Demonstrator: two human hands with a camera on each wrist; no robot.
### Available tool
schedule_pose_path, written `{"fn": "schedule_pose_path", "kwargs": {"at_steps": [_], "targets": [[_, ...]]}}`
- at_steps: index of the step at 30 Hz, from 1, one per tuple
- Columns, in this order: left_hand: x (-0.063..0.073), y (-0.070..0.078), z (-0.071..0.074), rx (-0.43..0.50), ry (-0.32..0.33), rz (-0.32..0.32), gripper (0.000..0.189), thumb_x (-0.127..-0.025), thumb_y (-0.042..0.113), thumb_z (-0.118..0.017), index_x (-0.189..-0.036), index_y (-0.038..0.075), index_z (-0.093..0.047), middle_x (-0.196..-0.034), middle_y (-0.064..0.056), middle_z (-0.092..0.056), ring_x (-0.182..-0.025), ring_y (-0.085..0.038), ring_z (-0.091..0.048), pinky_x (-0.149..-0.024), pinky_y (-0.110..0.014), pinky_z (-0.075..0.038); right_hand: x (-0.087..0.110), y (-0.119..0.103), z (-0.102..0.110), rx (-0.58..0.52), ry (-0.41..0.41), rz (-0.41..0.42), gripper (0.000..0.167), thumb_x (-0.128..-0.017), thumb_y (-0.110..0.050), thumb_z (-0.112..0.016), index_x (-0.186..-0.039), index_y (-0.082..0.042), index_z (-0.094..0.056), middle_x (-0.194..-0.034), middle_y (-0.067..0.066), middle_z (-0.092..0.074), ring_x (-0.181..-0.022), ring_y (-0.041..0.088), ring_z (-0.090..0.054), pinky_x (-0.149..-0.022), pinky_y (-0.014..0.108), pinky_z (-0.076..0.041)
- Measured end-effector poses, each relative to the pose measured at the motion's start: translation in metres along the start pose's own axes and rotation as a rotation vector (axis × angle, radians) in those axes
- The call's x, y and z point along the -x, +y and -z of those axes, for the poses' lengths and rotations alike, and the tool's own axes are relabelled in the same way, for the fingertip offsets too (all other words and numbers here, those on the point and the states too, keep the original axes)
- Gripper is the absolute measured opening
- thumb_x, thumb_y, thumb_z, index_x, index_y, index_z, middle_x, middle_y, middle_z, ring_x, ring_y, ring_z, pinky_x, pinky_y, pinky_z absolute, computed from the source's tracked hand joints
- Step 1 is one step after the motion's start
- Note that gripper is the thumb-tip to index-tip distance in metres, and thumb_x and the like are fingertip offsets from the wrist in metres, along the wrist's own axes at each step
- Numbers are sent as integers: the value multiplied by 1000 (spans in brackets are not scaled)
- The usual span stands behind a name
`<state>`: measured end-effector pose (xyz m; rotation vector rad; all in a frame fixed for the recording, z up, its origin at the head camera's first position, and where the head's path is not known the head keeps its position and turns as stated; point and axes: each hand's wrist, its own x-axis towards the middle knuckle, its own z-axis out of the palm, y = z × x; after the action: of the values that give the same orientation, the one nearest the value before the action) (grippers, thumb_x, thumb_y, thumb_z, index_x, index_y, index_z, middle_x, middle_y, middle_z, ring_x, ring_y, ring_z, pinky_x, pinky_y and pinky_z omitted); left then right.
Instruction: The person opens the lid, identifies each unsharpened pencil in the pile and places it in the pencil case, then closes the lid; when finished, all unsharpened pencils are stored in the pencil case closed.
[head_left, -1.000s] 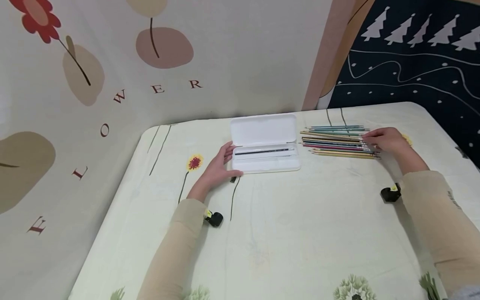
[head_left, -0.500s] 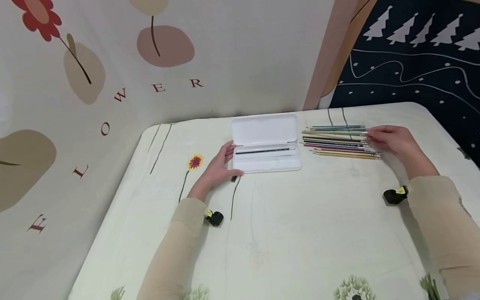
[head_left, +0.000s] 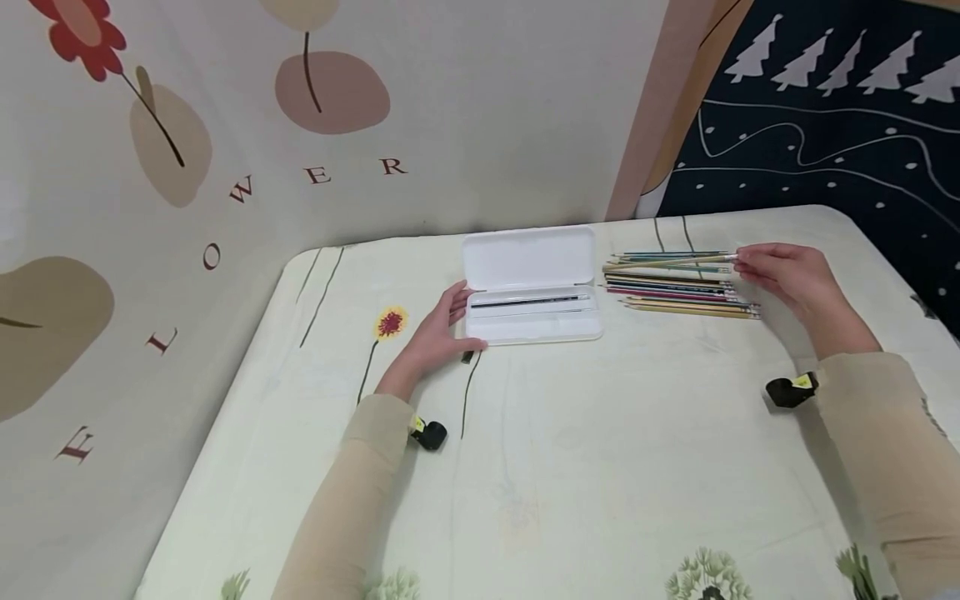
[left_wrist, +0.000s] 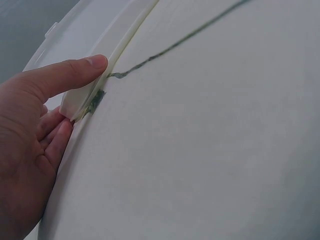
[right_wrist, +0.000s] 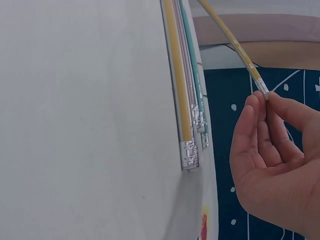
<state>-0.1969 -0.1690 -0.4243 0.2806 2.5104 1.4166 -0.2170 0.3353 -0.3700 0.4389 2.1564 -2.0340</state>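
Note:
An open white pencil case [head_left: 532, 335] lies at the table's back, lid raised behind it. Inside lies a dark pencil [head_left: 525, 303]. My left hand [head_left: 435, 333] grips the case's left end. In the left wrist view my thumb [left_wrist: 75, 75] lies on its rim, with fingers at the corner below. To the right, my right hand [head_left: 791, 279] pinches a yellow pencil [right_wrist: 235, 40] by its ferrule end. That end is raised over the row of pencils [head_left: 675, 287], which lie side by side with points to the left.
The table [head_left: 585, 467] has a pale flowered cloth. Behind it hang a light curtain [head_left: 487, 125] with letters and a dark tree-patterned cloth [head_left: 810, 158]. A small black camera [head_left: 429, 435] sits at the left wrist, another black camera [head_left: 791, 390] at the right.
My right hand has shifted slightly right and up, lifting the yellow pencil's end off the row. The left hand stays on the case.

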Motion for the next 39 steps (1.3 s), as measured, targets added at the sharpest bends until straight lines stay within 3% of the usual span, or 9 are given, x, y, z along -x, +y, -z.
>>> {"fn": "schedule_pose_path", "kwargs": {"at_steps": [12, 39], "targets": [[-1, 2, 1, -4, -1, -2, 110, -78, 16, -86, -160, 17, -14, -161, -5, -34, -148, -24, -37, -125, -34, -31, 5, -5, -1, -130, -12, 33, 7, -89, -18, -74, -86, -23, -77, -81, -13, -73, -78, -1, -70, -70, 12, -60], [-1, -1, 1, -4, -1, 0, 110, -77, 18, -87, -160, 19, -15, -161, -4, -34, -148, -23, -38, -125, -34, -31, 14, -19, -11, -192, -41, 75, 5, -87, -15, -76, -88, -20, -77, -83, -10, -73, -79, 1, -70, -70, 13, -60]]}}
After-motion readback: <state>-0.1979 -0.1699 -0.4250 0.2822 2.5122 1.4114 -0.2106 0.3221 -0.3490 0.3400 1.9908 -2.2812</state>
